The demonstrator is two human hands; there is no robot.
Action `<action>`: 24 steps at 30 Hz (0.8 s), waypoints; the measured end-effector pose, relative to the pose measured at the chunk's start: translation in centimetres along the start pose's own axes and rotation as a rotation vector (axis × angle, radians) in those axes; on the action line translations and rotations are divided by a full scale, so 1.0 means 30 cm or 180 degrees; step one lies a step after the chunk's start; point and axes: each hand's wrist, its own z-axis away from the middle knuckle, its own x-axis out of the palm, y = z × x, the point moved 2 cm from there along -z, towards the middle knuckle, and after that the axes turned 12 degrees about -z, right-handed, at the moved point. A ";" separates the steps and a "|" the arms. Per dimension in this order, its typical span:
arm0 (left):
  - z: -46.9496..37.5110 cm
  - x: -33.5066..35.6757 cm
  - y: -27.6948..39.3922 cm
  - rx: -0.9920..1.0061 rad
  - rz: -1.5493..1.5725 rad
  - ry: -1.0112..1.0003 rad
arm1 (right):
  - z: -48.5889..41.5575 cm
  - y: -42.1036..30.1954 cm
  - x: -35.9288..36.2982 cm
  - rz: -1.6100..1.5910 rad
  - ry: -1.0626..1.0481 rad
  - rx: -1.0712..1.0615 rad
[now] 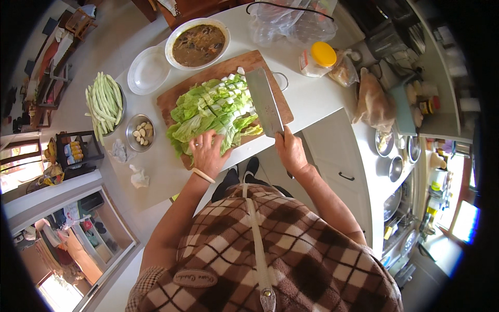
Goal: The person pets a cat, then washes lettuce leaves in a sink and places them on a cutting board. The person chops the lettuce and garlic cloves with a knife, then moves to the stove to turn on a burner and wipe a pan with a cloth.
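Note:
My right hand grips the handle of a broad cleaver, its blade tilted over the right part of a wooden cutting board. Leafy green cabbage covers much of the board, its pale stem part cut into small pieces and its leaves broader toward the left. My left hand rests with spread fingers on the near edge of the leaves. A ring is on one finger and a pale bangle on the wrist. The cleaver's handle is mostly hidden in my right hand.
Beyond the board stand a bowl of brown stew and a white plate. To the left are green beans, a metal bowl of garlic cloves and crumpled tissues. A yellow-lidded jar and plastic bags lie back right.

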 end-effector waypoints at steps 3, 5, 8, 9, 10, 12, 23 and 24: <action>-0.091 0.020 0.085 0.0196 0.0036 -0.0125 | 0.012 0.024 -0.017 -0.0082 -0.0053 0.0157; -0.166 0.047 0.143 0.0423 -0.0106 -0.0286 | 0.020 0.041 -0.028 -0.0165 -0.0010 0.0253; -0.231 0.103 0.191 0.0652 -0.0451 -0.0383 | 0.028 0.047 -0.048 -0.0274 0.0057 0.0193; -0.241 0.148 0.191 0.0616 -0.0447 -0.0350 | 0.033 0.050 -0.058 -0.0295 0.0090 0.0156; -0.250 0.181 0.183 0.0572 -0.0453 -0.0316 | 0.037 0.049 -0.066 -0.0327 0.0133 0.0200; -0.259 0.189 0.173 0.0482 -0.0128 -0.0224 | 0.048 0.053 -0.085 -0.0385 0.0227 0.0305; -0.305 -0.154 -0.165 -0.1160 0.4243 0.0218 | 0.034 0.070 -0.152 -0.0581 0.0381 0.0419; -0.312 -0.196 -0.211 -0.1203 0.3747 0.0142 | 0.028 0.072 -0.152 -0.0597 0.0368 0.0462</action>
